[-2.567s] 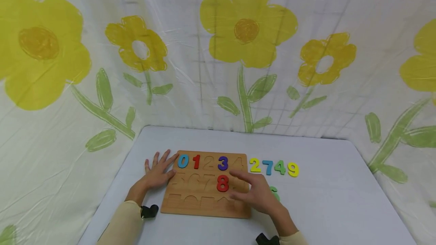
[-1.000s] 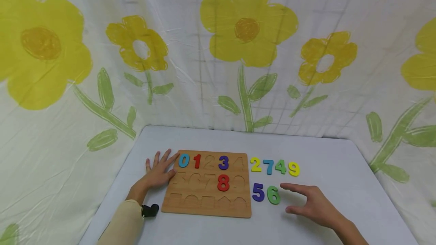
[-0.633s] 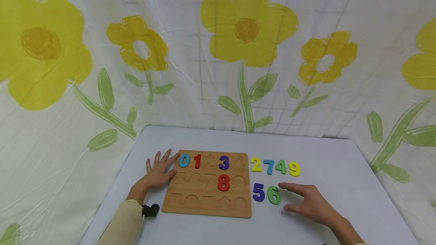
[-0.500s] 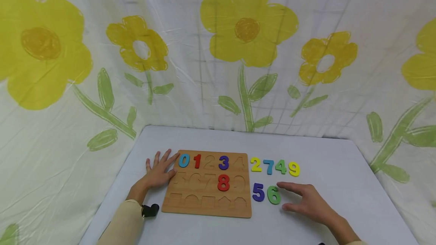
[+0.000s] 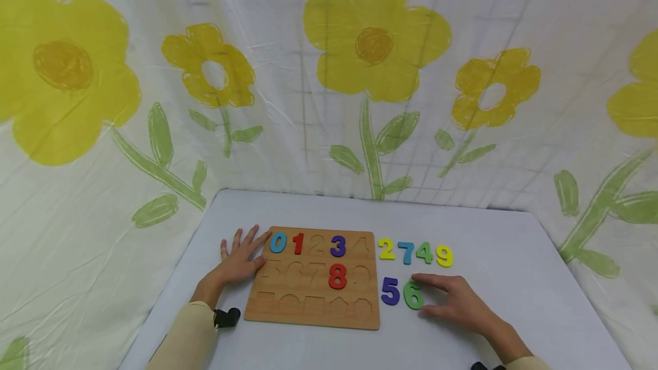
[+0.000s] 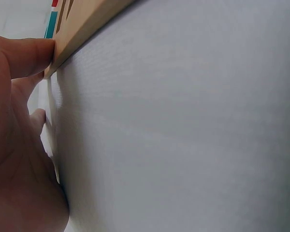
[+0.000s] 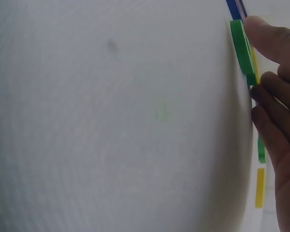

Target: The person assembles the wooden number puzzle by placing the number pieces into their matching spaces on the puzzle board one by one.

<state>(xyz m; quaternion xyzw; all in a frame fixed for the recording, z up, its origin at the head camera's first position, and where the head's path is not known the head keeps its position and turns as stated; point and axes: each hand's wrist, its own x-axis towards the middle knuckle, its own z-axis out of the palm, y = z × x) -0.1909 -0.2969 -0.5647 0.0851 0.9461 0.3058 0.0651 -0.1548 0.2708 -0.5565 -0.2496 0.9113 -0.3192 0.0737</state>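
Observation:
My left hand [image 5: 238, 265] lies with fingers spread at the left edge of a wooden number puzzle board [image 5: 313, 288]. In the left wrist view its thumb [image 6: 36, 54] touches the board's side. Blue 0 [image 5: 278, 242], red 1 [image 5: 298, 243], purple 3 [image 5: 338, 246] and red 8 [image 5: 337, 276] are on the board; other number outlines show bare wood. My right hand [image 5: 459, 303] straddles the green 6 [image 5: 413, 296] flat on the table, index fingertip at its top and thumb at its bottom. Thumb and fingers also frame the green piece [image 7: 242, 47] in the right wrist view.
Just left of the 6 lies a purple 5 [image 5: 390, 292]. Behind them runs a row of yellow 2 [image 5: 386, 249], blue 7 [image 5: 406, 253], green 4 [image 5: 424, 252] and yellow 9 [image 5: 444, 256]. A flowered curtain [image 5: 288, 147] hangs behind the white table [image 5: 493, 244].
From over the board my right hand went right, past the 6, then came back left to it, its thumb and index drawing nearer together. My left hand stays at the board.

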